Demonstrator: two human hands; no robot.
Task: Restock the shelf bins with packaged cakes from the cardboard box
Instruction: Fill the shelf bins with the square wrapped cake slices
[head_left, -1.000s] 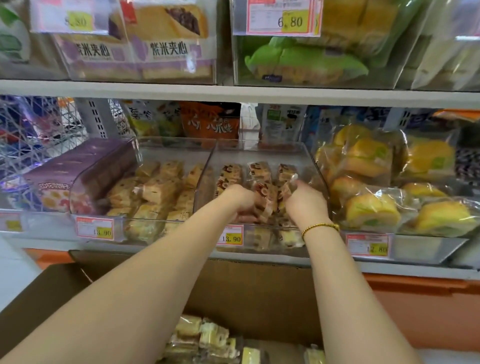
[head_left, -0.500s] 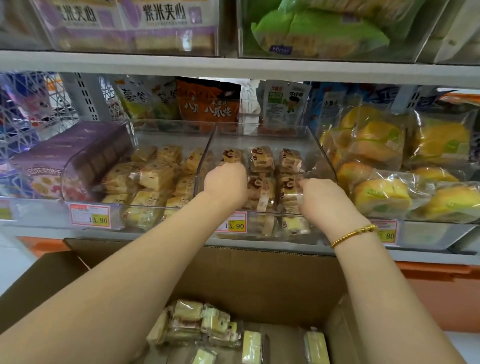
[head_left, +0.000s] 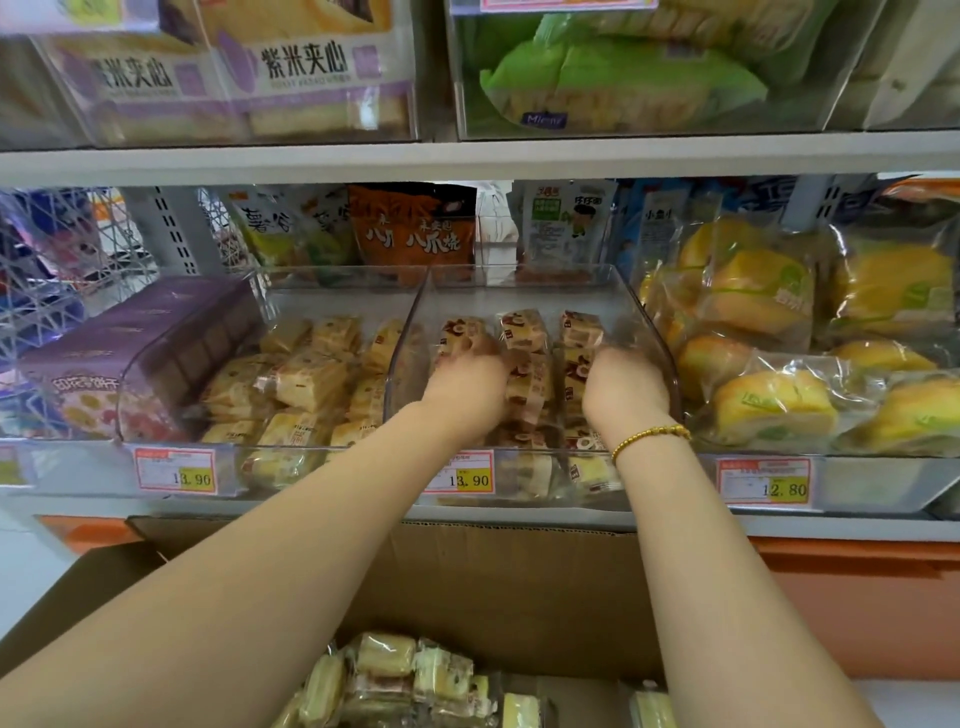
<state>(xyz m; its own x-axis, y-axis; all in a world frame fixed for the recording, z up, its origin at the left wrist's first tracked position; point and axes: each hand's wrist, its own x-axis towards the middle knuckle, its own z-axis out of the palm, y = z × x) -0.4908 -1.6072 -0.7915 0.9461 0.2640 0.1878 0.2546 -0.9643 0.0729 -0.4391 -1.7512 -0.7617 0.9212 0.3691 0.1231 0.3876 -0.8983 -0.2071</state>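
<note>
Left hand (head_left: 467, 387) and right hand (head_left: 626, 387) rest on wrapped cakes (head_left: 524, 332) in the middle bin (head_left: 545, 296); the fingers are hidden, so I cannot tell their grip.

Clear glossy plastic bin (head_left: 655, 332); shiny film-wrapped cakes (head_left: 524, 338); matt brown cardboard box (head_left: 498, 587).

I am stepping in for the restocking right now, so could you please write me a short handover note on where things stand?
Left hand: down in the middle clear bin, on the red-printed cakes; fingers hidden, grip unclear.
Right hand: same bin, on its right-hand column; grip unclear too.
Cardboard box: open below the shelf, pale wrapped cakes inside.
Done: three columns of cakes lie in the bin; its back part is bare.
Left: probably settle these, then shelve the rest from the box.
</note>
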